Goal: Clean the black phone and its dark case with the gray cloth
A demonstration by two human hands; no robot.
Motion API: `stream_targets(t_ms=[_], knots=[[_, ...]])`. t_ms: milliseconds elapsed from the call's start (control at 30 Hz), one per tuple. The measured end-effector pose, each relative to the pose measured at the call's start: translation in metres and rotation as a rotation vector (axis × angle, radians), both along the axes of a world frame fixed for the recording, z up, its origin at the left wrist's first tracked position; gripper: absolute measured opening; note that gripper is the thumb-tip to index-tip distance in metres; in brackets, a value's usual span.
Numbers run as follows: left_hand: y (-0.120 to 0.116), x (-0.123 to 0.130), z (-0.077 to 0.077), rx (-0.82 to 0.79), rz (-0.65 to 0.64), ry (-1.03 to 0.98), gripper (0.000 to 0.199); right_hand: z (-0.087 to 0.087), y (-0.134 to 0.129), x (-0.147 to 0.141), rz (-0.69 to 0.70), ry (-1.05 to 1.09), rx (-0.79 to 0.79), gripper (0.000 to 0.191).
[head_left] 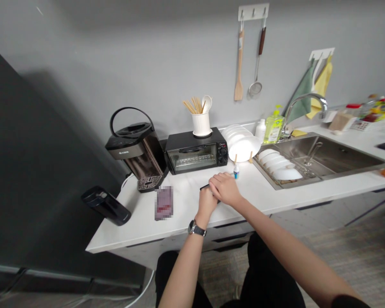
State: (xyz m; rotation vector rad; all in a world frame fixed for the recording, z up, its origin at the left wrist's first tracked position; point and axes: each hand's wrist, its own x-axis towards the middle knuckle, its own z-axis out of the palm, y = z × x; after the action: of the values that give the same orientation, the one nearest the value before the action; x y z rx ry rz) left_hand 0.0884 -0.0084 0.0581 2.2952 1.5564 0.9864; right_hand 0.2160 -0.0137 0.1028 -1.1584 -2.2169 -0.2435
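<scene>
My left hand (206, 202), with a black-strapped watch on its wrist, is held at the counter's front, its fingers mostly hidden. Over its back lies my right hand (225, 188), the fingers curled round it. A thin black object (204, 187) shows from behind my hands; its kind cannot be made out. Just beyond my right hand stands a small white bottle (236, 172) with a blue label.
On the white counter (182, 199) are a hot-water dispenser (137, 149), a toaster oven (195, 152), a black tumbler (105, 205) and a blurred-out flat item (164, 203). White plates (242, 143) stand in a rack beside the sink (333, 156). Bowls (280, 164) sit at the sink's left.
</scene>
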Motion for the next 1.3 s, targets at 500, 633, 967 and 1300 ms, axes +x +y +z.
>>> stream_targets(t_ms=[500, 633, 967, 1300], knots=[[0.001, -0.002, 0.001, -0.036, -0.036, -0.030, 0.020, 0.014, 0.002, -0.007, -0.186, -0.088, -0.135, 0.041], [0.000, -0.002, 0.002, -0.022, -0.037, -0.020, 0.023, -0.011, 0.010, 0.007, 0.125, -0.058, 0.097, 0.041], [0.005, -0.001, -0.001, -0.012, -0.020, -0.055, 0.032, 0.000, 0.010, 0.024, -0.482, 0.122, -0.306, 0.056], [0.015, -0.002, -0.002, 0.017, -0.011, 0.051, 0.020, -0.002, 0.003, -0.005, -0.025, -0.078, 0.103, 0.035]])
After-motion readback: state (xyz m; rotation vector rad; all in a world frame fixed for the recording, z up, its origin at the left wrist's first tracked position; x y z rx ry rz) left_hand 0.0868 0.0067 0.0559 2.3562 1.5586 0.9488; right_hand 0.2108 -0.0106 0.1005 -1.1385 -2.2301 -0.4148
